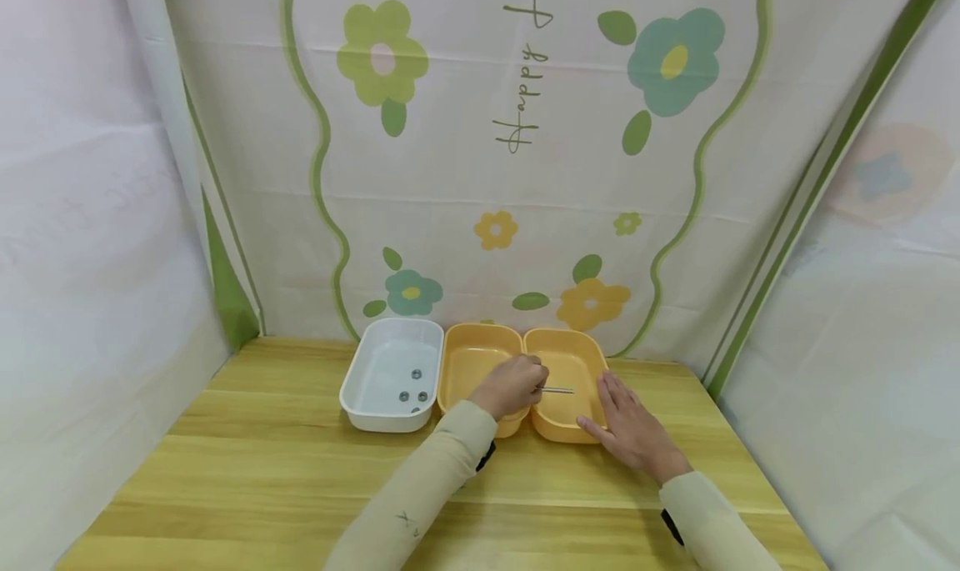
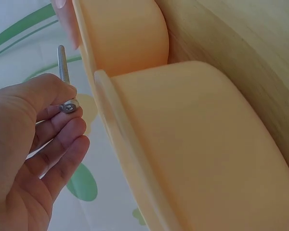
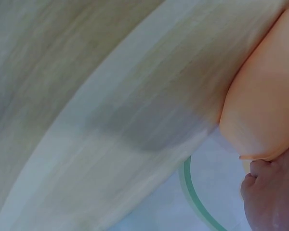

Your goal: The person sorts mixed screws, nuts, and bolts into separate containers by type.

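Observation:
My left hand (image 1: 516, 385) pinches a metal socket-head bolt (image 2: 64, 72) between thumb and fingers. In the head view the hand is over the side where the two yellow bins meet, and the bolt's shank points right above the right yellow bin (image 1: 564, 346). The left wrist view shows the bolt's round head with its hex recess by the fingertips. My right hand (image 1: 633, 429) rests on that bin's right side, fingers straight along the rim and thumb at the front edge. My left hand partly covers the middle yellow bin (image 1: 480, 335).
A white bin (image 1: 392, 423) stands left of the yellow ones and holds several metal nuts (image 1: 416, 374). All three bins sit side by side on a wood-grain table (image 1: 247, 463), against a flower-printed cloth (image 1: 450, 171). Cloth also hangs on both sides.

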Demonstrator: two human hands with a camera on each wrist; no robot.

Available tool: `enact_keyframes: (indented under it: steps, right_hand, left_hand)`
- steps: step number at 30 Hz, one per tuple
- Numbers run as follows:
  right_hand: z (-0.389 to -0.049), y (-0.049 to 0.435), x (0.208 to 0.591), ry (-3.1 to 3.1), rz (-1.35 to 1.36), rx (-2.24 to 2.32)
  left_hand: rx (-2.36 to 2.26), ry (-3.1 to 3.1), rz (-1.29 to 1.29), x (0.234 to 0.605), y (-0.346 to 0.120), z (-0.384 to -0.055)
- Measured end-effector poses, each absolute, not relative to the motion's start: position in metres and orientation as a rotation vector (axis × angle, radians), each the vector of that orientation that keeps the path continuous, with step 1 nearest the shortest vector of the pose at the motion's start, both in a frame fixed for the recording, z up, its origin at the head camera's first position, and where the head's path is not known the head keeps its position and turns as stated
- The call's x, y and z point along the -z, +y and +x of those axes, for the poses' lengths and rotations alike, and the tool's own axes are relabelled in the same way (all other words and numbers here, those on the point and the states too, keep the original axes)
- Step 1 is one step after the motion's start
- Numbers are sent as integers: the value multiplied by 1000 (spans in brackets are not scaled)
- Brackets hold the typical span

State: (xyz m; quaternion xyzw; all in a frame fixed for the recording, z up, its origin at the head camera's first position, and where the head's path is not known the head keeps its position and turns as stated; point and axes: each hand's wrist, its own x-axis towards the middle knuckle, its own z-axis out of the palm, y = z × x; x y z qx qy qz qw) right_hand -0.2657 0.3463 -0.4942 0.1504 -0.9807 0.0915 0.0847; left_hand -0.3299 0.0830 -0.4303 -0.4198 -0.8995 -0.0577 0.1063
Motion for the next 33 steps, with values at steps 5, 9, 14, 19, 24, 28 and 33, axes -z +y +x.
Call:
enact_keyframes:
  steps: [5, 9, 14, 19, 24, 28, 33]
  right_hand:
    - [-264, 346, 494, -2935, 440, -293]
    - [-264, 346, 493, -2937, 439, -290]
    - [-264, 347, 493, -2940, 444, -280]
    - [-266, 349, 492, -2941, 446, -277]
    - [-267, 349, 492, -2932, 452, -284]
    - [-268, 349, 492, -2934, 456, -293]
    - [-268, 348, 494, -2933, 454, -298]
  left_hand:
    - [193, -2654, -1244, 434, 91, -328]
    - [197, -2638, -1246, 435, 95, -326]
    - [186, -2652, -1222, 434, 100, -325]
    - [178, -2653, -1204, 436, 108, -327]
    - [178, -2636, -1184, 441, 113, -330]
    - [182, -2629, -1133, 445, 114, -330]
    - [251, -2649, -1095, 442, 108, -330]
